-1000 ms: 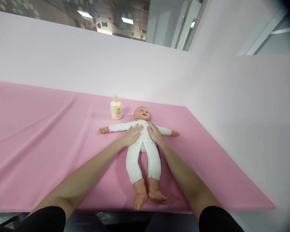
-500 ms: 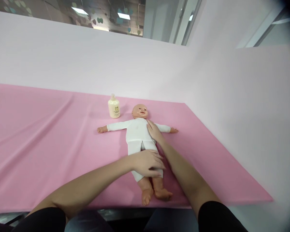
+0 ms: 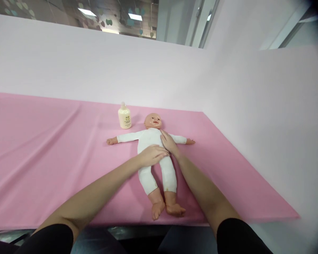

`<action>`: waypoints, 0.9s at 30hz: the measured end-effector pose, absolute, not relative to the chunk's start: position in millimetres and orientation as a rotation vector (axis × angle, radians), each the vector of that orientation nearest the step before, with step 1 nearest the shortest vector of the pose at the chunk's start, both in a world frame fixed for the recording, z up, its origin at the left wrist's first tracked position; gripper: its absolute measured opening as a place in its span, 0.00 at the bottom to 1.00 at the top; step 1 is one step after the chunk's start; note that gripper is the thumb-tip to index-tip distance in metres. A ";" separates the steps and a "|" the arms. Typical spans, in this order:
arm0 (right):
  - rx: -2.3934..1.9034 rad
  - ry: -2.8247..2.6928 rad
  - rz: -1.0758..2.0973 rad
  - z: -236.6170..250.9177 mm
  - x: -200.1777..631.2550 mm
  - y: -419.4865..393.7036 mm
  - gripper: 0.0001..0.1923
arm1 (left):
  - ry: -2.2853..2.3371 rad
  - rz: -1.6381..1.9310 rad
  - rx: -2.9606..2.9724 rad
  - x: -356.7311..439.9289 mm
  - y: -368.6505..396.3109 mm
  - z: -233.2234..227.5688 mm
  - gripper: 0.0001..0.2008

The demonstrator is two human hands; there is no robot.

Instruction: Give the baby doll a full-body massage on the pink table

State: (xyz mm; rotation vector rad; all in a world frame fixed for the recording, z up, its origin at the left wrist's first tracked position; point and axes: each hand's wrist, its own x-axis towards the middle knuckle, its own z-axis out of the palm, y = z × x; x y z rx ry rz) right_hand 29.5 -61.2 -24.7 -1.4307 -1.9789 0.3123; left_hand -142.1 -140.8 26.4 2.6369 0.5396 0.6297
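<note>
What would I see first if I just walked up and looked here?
A baby doll in white clothes lies on its back on a big pink cloth, arms spread wide. The left hand rests flat on its tummy, the right hand by its shoulder. A cream bottle stands beside the doll's head.

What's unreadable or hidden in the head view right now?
- Print on the cream plastic lotion bottle: too small to read.
- Belly of the white-suited baby doll: covered by the left hand.
- Doll's shoulder and upper chest on one side: under the right hand.
- Both palms: face down on the doll, so contact pressure is not visible.
- Near edge of the pink cloth-covered table: hidden behind the forearms.
</note>
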 end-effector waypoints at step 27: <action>-0.601 -3.128 0.272 46.4 -67.9 -234.2 0.24 | 1.265 0.910 2.160 -193.7 -74.7 -25.5 0.28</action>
